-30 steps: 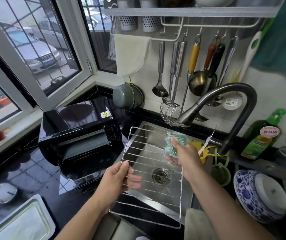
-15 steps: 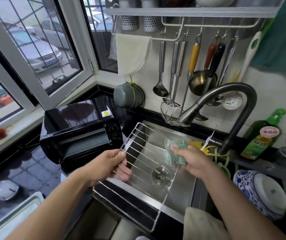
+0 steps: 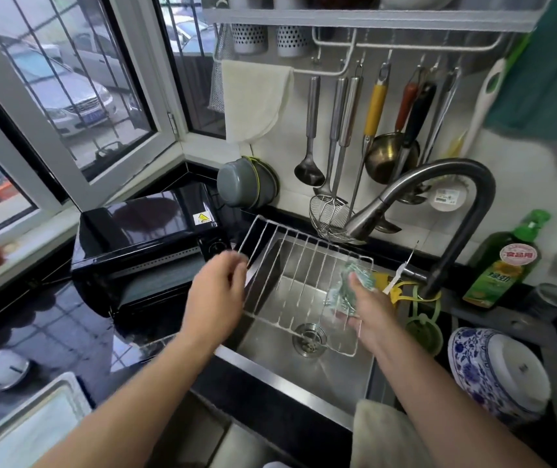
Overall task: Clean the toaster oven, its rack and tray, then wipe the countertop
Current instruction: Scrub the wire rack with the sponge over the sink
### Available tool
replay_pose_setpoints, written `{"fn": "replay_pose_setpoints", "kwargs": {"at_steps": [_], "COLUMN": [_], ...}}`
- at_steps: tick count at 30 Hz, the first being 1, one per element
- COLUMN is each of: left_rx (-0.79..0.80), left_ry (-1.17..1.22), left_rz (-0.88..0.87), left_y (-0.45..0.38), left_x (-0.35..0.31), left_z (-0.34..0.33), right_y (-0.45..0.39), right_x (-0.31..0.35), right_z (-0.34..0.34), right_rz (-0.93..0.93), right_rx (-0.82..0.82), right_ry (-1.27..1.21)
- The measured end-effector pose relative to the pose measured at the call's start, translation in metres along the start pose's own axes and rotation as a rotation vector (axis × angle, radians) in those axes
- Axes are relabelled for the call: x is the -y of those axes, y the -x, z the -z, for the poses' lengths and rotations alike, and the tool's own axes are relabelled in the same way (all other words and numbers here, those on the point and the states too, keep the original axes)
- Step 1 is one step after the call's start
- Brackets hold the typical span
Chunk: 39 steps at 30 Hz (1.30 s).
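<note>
Rack (image 3: 304, 285) mid-scrub over sink (image 3: 304, 383): left hand (image 3: 218, 295) grip clamps its edge, right hand (image 3: 368, 312) grip pinches scourer (image 3: 351, 285); oven (image 3: 145, 251), tray (image 3: 17, 430), table (image 3: 51, 336) seemingly remain

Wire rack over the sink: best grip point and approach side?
Judging by its pose, grip the wire rack by its outer frame rod on the oven side, coming from the left, where the left hand is. The right hand presses a sponge on the opposite bars, so that side is taken.
</note>
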<state>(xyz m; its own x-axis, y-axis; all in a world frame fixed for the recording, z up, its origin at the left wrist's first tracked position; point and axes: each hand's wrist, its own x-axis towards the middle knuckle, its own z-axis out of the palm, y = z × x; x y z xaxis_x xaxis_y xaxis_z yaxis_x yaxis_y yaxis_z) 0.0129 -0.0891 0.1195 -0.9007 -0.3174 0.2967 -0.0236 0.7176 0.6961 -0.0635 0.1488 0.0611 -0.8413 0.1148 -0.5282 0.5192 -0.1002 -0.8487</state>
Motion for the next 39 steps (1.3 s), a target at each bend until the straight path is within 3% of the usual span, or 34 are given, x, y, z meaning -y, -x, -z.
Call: {"fn": "replay_pose_setpoints", "kwargs": {"at_steps": [3,7,9,11,18,23,27,30,32,34,36,39], "left_rx": [0.045,0.219,0.19,0.124,-0.158,0.005,0.158,0.122,0.018,-0.058,-0.06,0.064], "left_ry": [0.361,1.006,1.269,1.387,1.548,1.434,1.279,1.317,1.421,1.486,1.465,1.316], "left_rz": [0.258,0.817,0.885,0.922,0.976,0.943,0.914,0.918,0.949,0.963,0.966,0.963], "left_y": [0.074,0.097,0.077,0.056,0.042,0.041,0.049,0.052,0.051,0.049,0.048,0.049], "left_x": [-0.01,-0.015,-0.012,-0.01,-0.012,-0.009,-0.018,-0.02,-0.021,-0.018,-0.013,-0.005], "left_z": [-0.018,-0.041,-0.044,-0.044,-0.048,-0.028,-0.022,-0.028,-0.032,-0.034,-0.033,-0.024], "right_y": [0.003,0.01,0.013,0.019,0.08,0.068,0.03,0.023,0.036,0.06,0.075,0.052], "right_x": [0.0,-0.002,-0.008,-0.014,-0.06,-0.029,0.012,0.012,-0.007,-0.034,-0.053,-0.038], "right_z": [0.002,-0.004,-0.012,-0.02,-0.06,-0.049,-0.028,-0.027,-0.039,-0.054,-0.061,-0.049], "right_rz": [0.0,-0.043,-0.08,-0.11,-0.141,-0.125,-0.083,-0.065,-0.084,-0.144,-0.16,-0.131], "right_rx": [0.016,0.08,0.145,0.206,0.353,0.334,0.088,0.0,0.076,0.254,0.329,0.189], "right_ry": [-0.122,-0.235,-0.236,-0.232,-0.205,-0.088,-0.126,-0.183,-0.234,-0.252,-0.235,-0.218]}}
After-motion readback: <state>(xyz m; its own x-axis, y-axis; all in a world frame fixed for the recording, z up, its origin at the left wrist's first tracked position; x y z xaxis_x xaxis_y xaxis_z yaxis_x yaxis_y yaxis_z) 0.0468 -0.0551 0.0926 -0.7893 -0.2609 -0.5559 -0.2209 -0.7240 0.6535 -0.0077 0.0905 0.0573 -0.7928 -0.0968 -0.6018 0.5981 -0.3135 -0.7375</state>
